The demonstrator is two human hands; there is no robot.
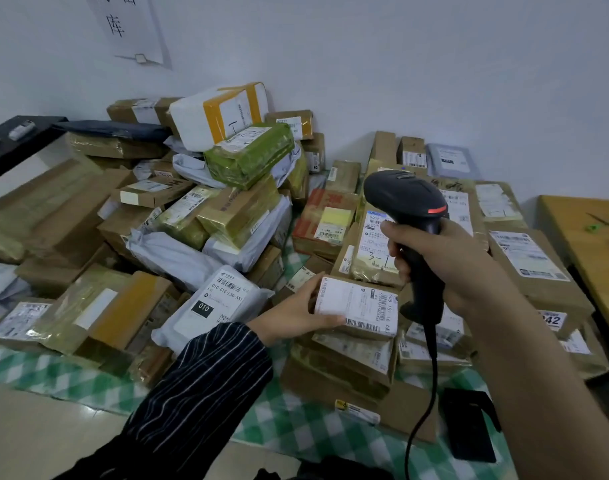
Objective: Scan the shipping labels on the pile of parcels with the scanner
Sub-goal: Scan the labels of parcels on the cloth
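A big pile of parcels (227, 202) covers a green-checked cloth (296, 420): brown boxes, grey mailer bags and taped packs, most with white shipping labels. My left hand (292, 313) grips a small brown box (360, 308) by its left end, its white barcode label facing up, on a low stack of boxes. My right hand (445, 265) holds a black corded scanner (408, 206) by its handle, above and just right of that box, its head towards the pile. The scanner's cable (431, 393) hangs down to the bottom edge.
A white bag marked 010 (213, 306) lies left of my left wrist. A black phone-like device (469, 424) rests on the cloth at the lower right. A wooden table (587, 244) stands at the right, a dark shelf (15, 140) at the far left. White walls close the corner behind.
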